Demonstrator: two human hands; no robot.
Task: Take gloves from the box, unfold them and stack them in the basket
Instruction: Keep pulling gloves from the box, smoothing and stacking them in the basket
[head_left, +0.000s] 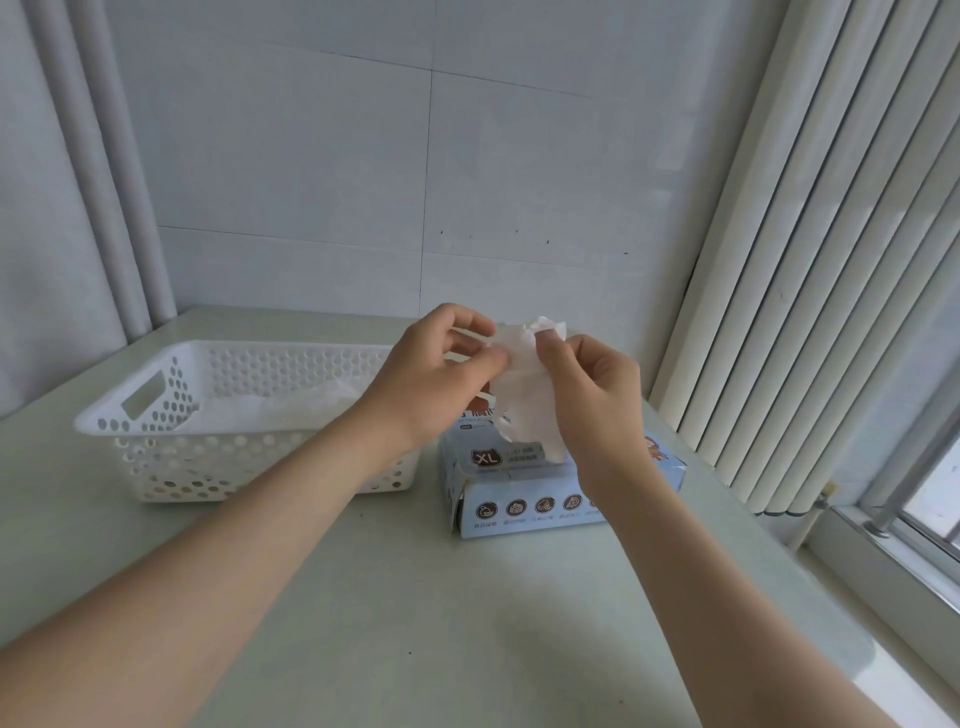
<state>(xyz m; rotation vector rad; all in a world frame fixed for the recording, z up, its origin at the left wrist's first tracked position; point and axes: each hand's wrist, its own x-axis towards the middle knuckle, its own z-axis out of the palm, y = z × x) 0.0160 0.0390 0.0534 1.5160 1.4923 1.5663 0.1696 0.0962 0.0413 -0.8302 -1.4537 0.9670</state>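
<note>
The left hand (441, 376) and the right hand (597, 400) are raised together above the box, and both pinch one thin, translucent white plastic glove (524, 397). The left thumb and fingers are curled onto its left edge. The right thumb and forefinger nip its upper right edge, with the other fingers curled below. The glove is crumpled and partly folded. It hangs down between the two hands, and its lower end reaches to the top of the box.

One pale blue cardboard glove box (519, 501) lies on the pale green table (415, 613), right of centre. It shows an "XL" mark on top and a row of round brown icons on its near face.

One white plastic basket with round holes in its walls (291, 347) stands just left of the box, with a slot handle in its left end. A flat layer of translucent white gloves in the basket (291, 408) lies on its floor; how many cannot be told.

White vertical blinds (831, 249) hang at the right.
</note>
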